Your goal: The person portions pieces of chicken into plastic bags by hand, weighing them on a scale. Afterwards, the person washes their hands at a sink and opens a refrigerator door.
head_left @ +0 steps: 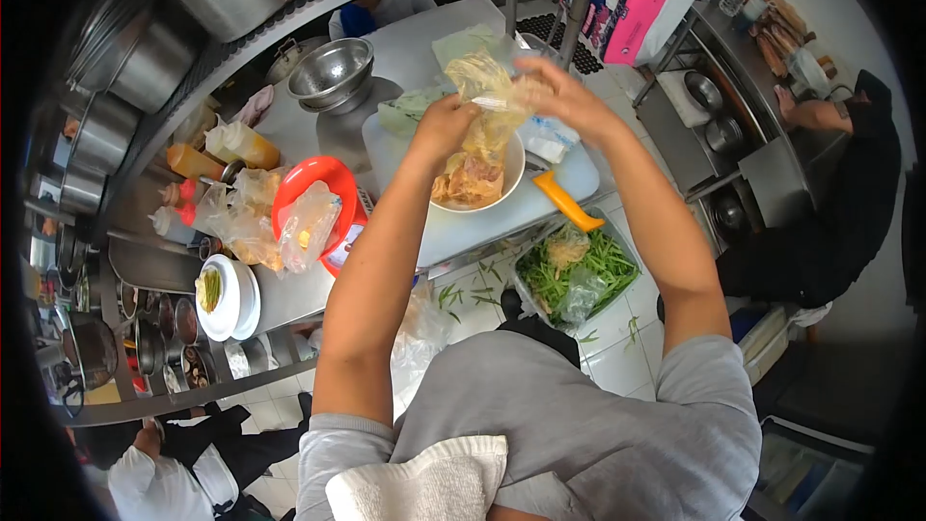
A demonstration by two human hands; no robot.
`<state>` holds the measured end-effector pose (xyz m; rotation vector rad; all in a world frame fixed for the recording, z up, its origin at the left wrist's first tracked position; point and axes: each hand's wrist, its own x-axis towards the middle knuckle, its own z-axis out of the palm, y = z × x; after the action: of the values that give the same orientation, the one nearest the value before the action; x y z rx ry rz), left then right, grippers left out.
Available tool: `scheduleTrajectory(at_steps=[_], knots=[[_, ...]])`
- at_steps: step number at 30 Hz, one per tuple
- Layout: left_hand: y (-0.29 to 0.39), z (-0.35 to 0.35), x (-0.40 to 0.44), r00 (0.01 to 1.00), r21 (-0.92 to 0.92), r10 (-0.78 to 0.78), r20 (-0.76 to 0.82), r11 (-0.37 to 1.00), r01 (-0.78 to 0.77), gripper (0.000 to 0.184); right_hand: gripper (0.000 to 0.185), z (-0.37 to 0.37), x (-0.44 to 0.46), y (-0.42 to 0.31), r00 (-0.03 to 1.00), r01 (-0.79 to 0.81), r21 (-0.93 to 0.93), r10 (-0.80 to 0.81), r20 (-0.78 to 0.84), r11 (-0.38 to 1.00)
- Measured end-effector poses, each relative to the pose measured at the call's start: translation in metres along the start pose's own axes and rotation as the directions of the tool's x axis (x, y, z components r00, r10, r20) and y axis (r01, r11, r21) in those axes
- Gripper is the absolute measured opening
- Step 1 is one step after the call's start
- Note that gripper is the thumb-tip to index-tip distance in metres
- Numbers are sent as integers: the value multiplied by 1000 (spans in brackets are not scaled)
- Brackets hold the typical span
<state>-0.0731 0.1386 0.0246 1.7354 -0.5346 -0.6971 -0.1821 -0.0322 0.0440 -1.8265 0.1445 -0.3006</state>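
My left hand [446, 127] is closed on the side of a clear plastic bag [490, 140] with yellowish contents. The bag hangs over a white bowl [517, 172], its lower end down at the bowl. Pale brown pieces that look like meat [470, 181] lie in the bowl. My right hand [569, 101] is at the bag's upper right side; its fingers are smeared by motion, so their grip is unclear. The bowl stands on a pale cutting board [579, 172]. Near the board's front edge lies a tool with a yellow handle [567, 201].
A metal colander [333, 72] stands behind on the left. Left of the bowl are a red basin [313, 174] with plastic bags, sauce bottles [246, 143] and white plates [227, 299]. Below the counter sits a tub of cut greens [588, 275]. Other people [820, 203] are at both sides.
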Motion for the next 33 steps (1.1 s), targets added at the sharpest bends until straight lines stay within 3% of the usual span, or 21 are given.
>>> scheduleTrajectory(at_steps=[1, 3, 5, 7, 9, 10, 12, 14, 15, 17, 18, 19, 20, 21, 23, 24, 26, 27, 30, 31, 33], knots=[[5, 8, -2, 997, -58, -7, 78, 998, 12, 24, 38, -1, -14, 4, 1000, -7, 0, 7, -7, 1000], [12, 31, -6, 973, -128, 32, 228, 992, -2, 27, 40, -5, -36, 10, 971, -233, 47, 230, 67, 971], [19, 69, -22, 941, -176, 96, 324, 984, -39, 31, 39, -30, -59, 36, 980, -189, 189, 198, -29, 964], [19, 95, -38, 929, -208, 122, 349, 977, -50, 33, 43, -64, -93, 38, 962, -215, 184, 240, -131, 959], [5, 109, -49, 882, -51, 364, 299, 929, -366, 35, 43, -94, -130, 47, 962, -237, 122, 250, -107, 964], [1, 105, -53, 883, -55, 364, 296, 929, -365, 35, 43, -106, -145, 57, 962, -239, 118, 251, -104, 964], [-9, 81, -59, 839, 330, 486, 246, 771, -544, 34, 42, -115, -162, 76, 902, -293, -437, 398, 168, 850], [-31, 61, -49, 857, 517, 513, 57, 719, -464, 31, 43, -107, -148, 74, 931, -225, -518, 338, 135, 826], [-34, 49, -47, 858, 522, 510, 56, 718, -461, 31, 43, -97, -138, 67, 954, -166, -598, 280, 103, 784], [-37, 35, -41, 892, 763, 433, -134, 619, -186, 41, 41, -60, -91, 43, 992, -69, -598, 120, 46, 798], [-39, 37, -38, 892, 762, 430, -137, 621, -183, 41, 40, -42, -68, 43, 996, 76, -649, -27, 85, 757], [-41, 38, -34, 941, 802, 301, -153, 595, -60, 53, 40, -25, -42, 48, 976, 217, -690, -173, 134, 690], [-43, 40, -30, 969, 834, 169, -180, 549, 59, 65, 44, -10, -14, 51, 939, 344, -726, -234, 254, 595], [-48, 48, -27, 967, 832, 172, -187, 551, 63, 65, 49, 2, 11, 55, 884, 467, -739, -280, 375, 486], [-59, 67, -21, 941, 858, 200, -274, 492, 145, 86, 54, 21, 43, 63, 865, 490, -790, -94, 493, 368], [-61, 69, -17, 937, 857, 204, -285, 493, 153, 86, 54, 27, 53, 63, 860, 500, -786, -102, 500, 363], [-64, 67, -11, 945, 813, 73, -319, 534, 233, 91, 51, 39, 68, 69, 797, 556, -783, 89, 597, 279], [-64, 62, -9, 946, 801, 47, -320, 547, 244, 85, 37, 41, 75, 73, 770, 608, -757, 57, 636, 241], [-73, 38, -5, 950, 658, -6, -313, 720, 221, 79, 33, 44, 80, 79, 765, 591, -723, 37, 643, 357], [-78, 31, -2, 948, 658, -7, -319, 718, 227, 79, 33, 46, 81, 79, 761, 595, -719, 33, 647, 359], [-85, 20, 3, 953, 489, -27, -303, 854, 180, 79, 33, 47, 80, 75, 760, 638, -652, -198, 619, 411]])
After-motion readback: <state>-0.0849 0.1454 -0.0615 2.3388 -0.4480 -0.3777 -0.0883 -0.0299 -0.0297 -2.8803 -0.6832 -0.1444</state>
